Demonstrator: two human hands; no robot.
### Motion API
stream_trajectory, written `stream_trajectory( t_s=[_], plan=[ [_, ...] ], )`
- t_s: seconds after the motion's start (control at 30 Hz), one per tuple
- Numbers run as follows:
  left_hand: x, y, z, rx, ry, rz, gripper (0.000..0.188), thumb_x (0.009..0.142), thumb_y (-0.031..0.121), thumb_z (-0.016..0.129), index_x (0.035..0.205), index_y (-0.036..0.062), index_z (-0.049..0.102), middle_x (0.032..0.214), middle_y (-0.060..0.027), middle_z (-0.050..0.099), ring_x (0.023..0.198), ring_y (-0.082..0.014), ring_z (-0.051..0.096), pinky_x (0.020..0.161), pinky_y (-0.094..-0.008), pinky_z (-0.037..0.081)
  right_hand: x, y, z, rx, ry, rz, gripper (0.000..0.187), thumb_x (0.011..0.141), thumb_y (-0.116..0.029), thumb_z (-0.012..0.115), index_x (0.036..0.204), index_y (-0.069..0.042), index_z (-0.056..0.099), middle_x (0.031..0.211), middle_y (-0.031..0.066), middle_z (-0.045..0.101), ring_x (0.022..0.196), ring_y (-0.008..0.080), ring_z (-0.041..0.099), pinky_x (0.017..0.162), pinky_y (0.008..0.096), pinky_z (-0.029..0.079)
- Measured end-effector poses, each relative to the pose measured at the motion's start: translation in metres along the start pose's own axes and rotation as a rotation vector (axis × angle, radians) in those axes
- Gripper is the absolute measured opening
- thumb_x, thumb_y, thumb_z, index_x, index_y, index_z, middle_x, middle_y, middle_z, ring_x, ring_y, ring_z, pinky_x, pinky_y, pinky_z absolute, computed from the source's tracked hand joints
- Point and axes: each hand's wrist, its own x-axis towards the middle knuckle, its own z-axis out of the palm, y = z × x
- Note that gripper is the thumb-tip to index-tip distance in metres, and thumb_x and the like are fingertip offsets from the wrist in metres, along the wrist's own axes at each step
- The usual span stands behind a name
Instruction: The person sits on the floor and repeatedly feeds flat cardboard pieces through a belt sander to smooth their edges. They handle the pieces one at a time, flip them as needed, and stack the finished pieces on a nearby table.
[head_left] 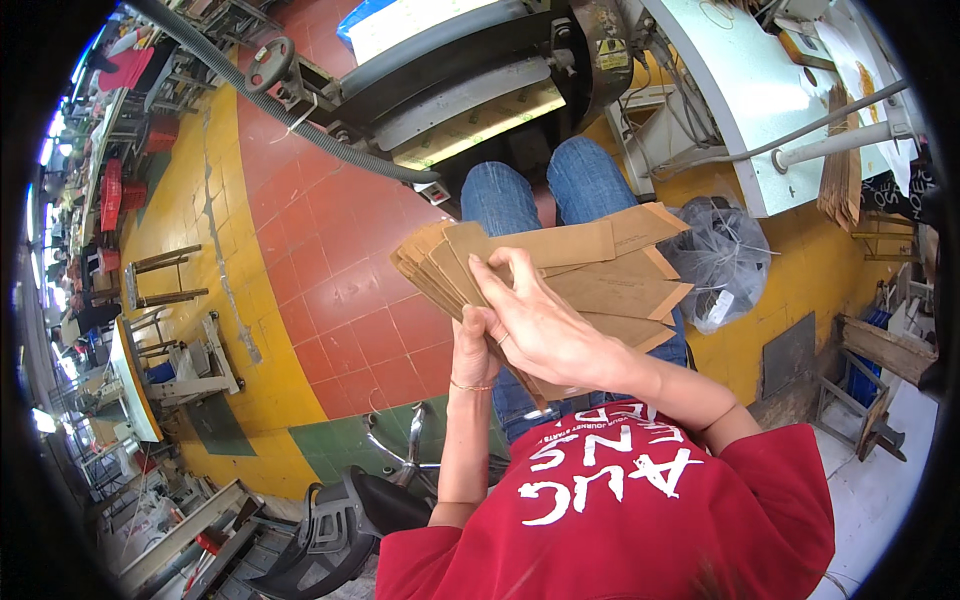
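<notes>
Fanned out above my lap is a stack of long, flat brown paper pieces (625,292), with printed marks on some and lighter tan ends. My left hand (471,345) is closed round the stack's left part, its thumb pointing up. Crossing over the top, my right hand (540,318) has its fingers bent onto the uppermost pieces near their left end. The fingertips press on the paper, and its thumb is partly hidden. Both hands are close together, almost touching.
Ahead of my knees stands a dark machine (450,105) with a handwheel (270,65) and a grey hose (330,150). A white table (735,90) at the right bears more brown pieces (840,165). A clear plastic bag (722,265) lies beside my legs; a black chair (335,530) is behind left.
</notes>
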Motion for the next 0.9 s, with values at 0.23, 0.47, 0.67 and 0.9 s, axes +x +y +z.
stream_trajectory(
  t_s=[0.23,0.47,0.67,0.9],
  plan=[
    [0.002,-0.004,-0.018,-0.269,-0.212,-0.144,0.079,0.084,0.051,0.065,0.141,0.0057,0.032,0.127,-0.0136,0.052,0.111,-0.0289,0.057,0.086,-0.0424,0.054,-0.002,0.037,-0.030,0.380,0.197,0.126,0.047,0.092,-0.035,0.061,0.127,-0.004,0.053,0.112,0.0107,0.056,0.098,0.0174,0.058,0.076,0.0309,0.050],
    [-0.002,-0.012,-0.007,-0.262,-0.245,-0.303,0.080,0.085,0.055,0.061,0.141,0.0062,0.032,0.123,-0.0151,0.054,0.104,-0.0286,0.061,0.082,-0.0413,0.056,0.017,0.049,-0.023,0.305,0.001,0.112,0.069,0.078,-0.041,0.074,0.135,-0.012,0.048,0.128,0.0155,0.050,0.108,0.0262,0.056,0.084,0.0369,0.052],
    [-0.004,-0.002,0.005,-0.155,-0.124,-0.365,0.058,0.091,0.038,0.059,0.134,0.0032,0.039,0.119,-0.0146,0.056,0.100,-0.0250,0.063,0.080,-0.0364,0.056,0.015,0.055,-0.025,0.559,-0.051,0.238,0.059,0.081,-0.029,0.074,0.130,-0.006,0.049,0.121,0.0167,0.057,0.101,0.0244,0.062,0.081,0.0326,0.054],
    [-0.010,-0.005,0.004,0.098,-0.156,-0.281,0.053,0.086,0.025,0.068,0.126,0.0007,0.044,0.107,-0.0131,0.059,0.093,-0.0226,0.063,0.076,-0.0344,0.056,0.005,0.052,-0.034,0.718,-0.007,0.255,0.055,0.081,-0.028,0.076,0.124,-0.002,0.052,0.109,0.0160,0.063,0.092,0.0193,0.065,0.069,0.0307,0.056]
  ],
)
